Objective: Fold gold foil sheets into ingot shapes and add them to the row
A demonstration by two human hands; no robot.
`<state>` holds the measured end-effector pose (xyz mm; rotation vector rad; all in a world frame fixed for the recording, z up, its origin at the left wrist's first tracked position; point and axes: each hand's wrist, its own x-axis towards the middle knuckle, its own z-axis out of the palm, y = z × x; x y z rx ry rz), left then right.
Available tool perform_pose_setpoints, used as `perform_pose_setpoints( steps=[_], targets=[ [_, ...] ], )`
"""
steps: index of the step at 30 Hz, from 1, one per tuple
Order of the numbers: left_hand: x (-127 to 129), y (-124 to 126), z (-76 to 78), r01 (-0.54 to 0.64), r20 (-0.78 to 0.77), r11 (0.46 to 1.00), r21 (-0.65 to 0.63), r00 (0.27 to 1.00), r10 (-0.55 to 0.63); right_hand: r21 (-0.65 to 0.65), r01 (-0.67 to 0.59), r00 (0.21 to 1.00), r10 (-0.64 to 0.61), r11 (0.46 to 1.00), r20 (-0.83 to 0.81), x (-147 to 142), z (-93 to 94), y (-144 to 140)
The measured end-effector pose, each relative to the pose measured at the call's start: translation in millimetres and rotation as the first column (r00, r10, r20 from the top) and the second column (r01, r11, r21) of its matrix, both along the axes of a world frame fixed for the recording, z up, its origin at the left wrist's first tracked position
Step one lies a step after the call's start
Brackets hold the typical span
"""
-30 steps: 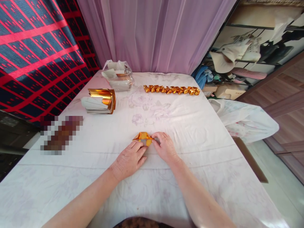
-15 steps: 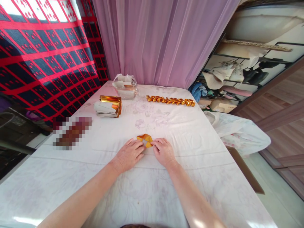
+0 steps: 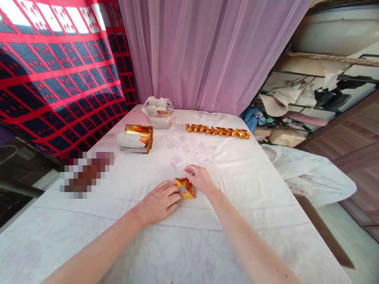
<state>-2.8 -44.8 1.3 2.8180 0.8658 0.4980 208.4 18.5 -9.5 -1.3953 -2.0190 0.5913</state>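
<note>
A partly folded piece of gold foil paper point(image 3: 189, 193) lies on the cloth in front of me, its pale inner side partly showing. My left hand point(image 3: 160, 201) rests flat on its left edge, fingers stretched out and slightly spread. Over the upper right part of the paper is my right hand point(image 3: 199, 178), its fingers curled together near the far edge. What those fingertips hold, if anything, is hidden. Farther back stretches a row of folded gold foil pieces point(image 3: 217, 131). A curved stack of gold foil sheets point(image 3: 136, 140) with pale backs stands at the left.
A clear plastic bag point(image 3: 158, 114) with more sheets sits at the table's back edge. A blurred-out patch point(image 3: 89, 173) covers something on the left. The table point(image 3: 237, 165) has a pale flowered cover. Beyond its right edge are a shelf rack and a white plastic bag point(image 3: 319, 169).
My right hand has left the paper's right corner and moved up over its far side, fingers curled. My left hand still rests on the paper. The view has shifted slightly.
</note>
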Motion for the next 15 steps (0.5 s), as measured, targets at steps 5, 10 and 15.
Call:
perform_pose_setpoints(
  steps=[5, 10, 15],
  targets=[
    [-2.5, 1.4, 0.5, -0.017, 0.018, 1.000, 0.001, 1.000, 0.017, -0.058, -0.043, 0.999, 0.043, 0.997, -0.001, -2.2, -3.9, 1.2],
    [-4.4, -0.9, -0.5, -0.043, 0.011, 0.998, -0.053, 0.999, 0.044, 0.021, -0.145, 0.984, 0.142, 0.989, 0.109, 0.8, -2.3, -7.2],
    [-3.7, -1.8, -2.9, -0.063, -0.016, 0.997, -0.055, 0.998, 0.062, 0.011, -0.203, 0.962, 0.198, 0.979, 0.186, 1.3, -0.7, -6.5]
  ],
)
